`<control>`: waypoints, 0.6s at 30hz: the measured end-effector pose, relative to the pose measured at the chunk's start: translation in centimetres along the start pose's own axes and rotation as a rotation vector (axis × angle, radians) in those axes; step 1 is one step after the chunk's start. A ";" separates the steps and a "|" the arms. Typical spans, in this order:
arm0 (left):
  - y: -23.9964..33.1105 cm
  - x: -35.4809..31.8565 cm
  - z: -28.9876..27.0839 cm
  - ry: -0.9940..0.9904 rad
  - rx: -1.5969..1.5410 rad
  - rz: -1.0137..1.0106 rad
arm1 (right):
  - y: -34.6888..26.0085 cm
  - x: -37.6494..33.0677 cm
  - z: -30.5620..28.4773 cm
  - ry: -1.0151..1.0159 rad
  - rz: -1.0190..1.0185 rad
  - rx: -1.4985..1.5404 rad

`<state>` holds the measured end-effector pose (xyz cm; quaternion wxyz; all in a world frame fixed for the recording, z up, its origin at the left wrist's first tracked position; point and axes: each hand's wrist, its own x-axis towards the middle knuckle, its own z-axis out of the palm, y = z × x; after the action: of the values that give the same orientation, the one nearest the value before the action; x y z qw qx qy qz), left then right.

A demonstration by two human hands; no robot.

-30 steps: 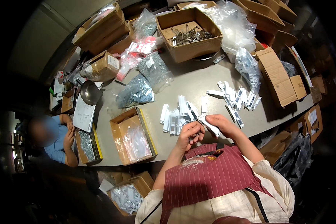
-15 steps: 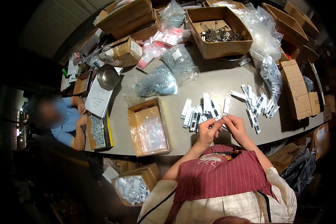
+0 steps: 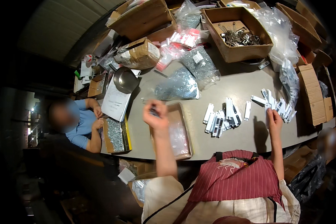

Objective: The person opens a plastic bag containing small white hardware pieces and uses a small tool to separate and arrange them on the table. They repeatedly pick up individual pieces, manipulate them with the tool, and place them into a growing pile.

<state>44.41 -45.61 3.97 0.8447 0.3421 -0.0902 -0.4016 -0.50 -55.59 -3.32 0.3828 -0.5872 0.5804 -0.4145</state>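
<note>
The left hand point(image 3: 155, 114) is pinched shut on a small dark packet above the shallow cardboard tray point(image 3: 186, 147) of clear bags; dropping it in looks like the step in hand. The right hand point(image 3: 274, 118), fingers together, rests on the white strips point(image 3: 278, 106) at the right. More strips point(image 3: 222, 116) lie between; nothing blocks the tray.

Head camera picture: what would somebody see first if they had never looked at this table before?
Probably the two hands spread wide apart: the left hand is raised over a shallow cardboard tray of clear bags, gripping something small and dark, and the right hand reaches a cluster of small white packets. Between them lies another heap of white packets, and a big open box of metal parts sits at the table's far side.
</note>
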 end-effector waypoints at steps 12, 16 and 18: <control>2.6 20.9 -6.8 -0.346 1.683 -0.355 | 0.9 -0.2 0.4 -0.070 -0.100 -0.676; 1.1 19.9 -4.3 -0.294 1.441 -0.512 | 0.6 -0.3 0.0 0.080 -0.225 -0.916; 2.0 20.1 -6.1 -0.384 1.135 -0.589 | 0.6 0.0 0.1 0.094 -0.300 -0.846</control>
<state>61.60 -56.49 -1.77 0.3577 0.6663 -0.3393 -0.5595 -0.64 -55.57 -3.88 0.0180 -0.7502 0.6241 -0.2176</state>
